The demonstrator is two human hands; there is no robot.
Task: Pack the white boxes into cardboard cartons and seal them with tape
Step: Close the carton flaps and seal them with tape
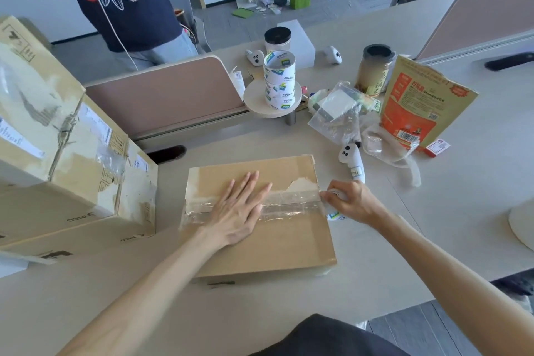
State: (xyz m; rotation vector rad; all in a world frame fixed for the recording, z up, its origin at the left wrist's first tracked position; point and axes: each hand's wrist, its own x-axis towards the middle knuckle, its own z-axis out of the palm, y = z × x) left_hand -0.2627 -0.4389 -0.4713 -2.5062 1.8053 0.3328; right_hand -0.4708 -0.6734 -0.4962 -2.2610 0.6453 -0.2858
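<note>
Pressing glossy tape (291,205) (wrinkled); right hand (351,202) apparently grips roll (334,215).

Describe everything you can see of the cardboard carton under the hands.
The carton is brown cardboard, shallow, closed, lying flat on the pale table. Clear tape runs across its top, wrinkled at the left. A whitish torn patch marks the far right. The left hand presses flat on the tape; the right hand grips a tape roll at its right edge.

Stacked white tape rolls (279,81): "deli" printed repeatedly beside blue-green logos. Lower beige cardboard carton (57,211) at left: "PICO", upside down, twice. Orange-and-tan foil pouch (416,107): Chinese print and barcode, too small to read.
</note>
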